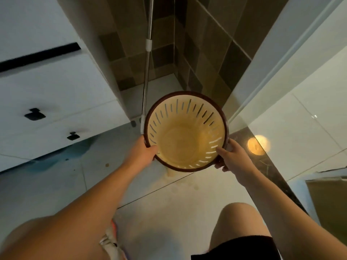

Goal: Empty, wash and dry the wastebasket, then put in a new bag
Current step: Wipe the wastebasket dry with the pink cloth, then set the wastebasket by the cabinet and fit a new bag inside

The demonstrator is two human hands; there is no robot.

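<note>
Looking straight down into it, the wastebasket is seen dead centre of the view, held up above the tiled floor with its mouth facing the camera. It's a cream slotted basket with a dark brown rim, and nothing is seen inside, no bag either. The rim is gripped at about 8 o'clock by the left hand, thumb hooked over the inside edge. At about 4 o'clock the rim is held by the right hand, thumb laid on the inner wall and fingers curled under the outside. So both hands are clamped on the basket, pretty clearly.

Up at 12 o'clock a metal pole is stood against the brown tiled wall. Off at 9 to 10 o'clock a white cabinet with black handles is visible. At 3 o'clock a round glow of light is reflected on a dark glossy strip. A bare knee is seen at 5 o'clock.
</note>
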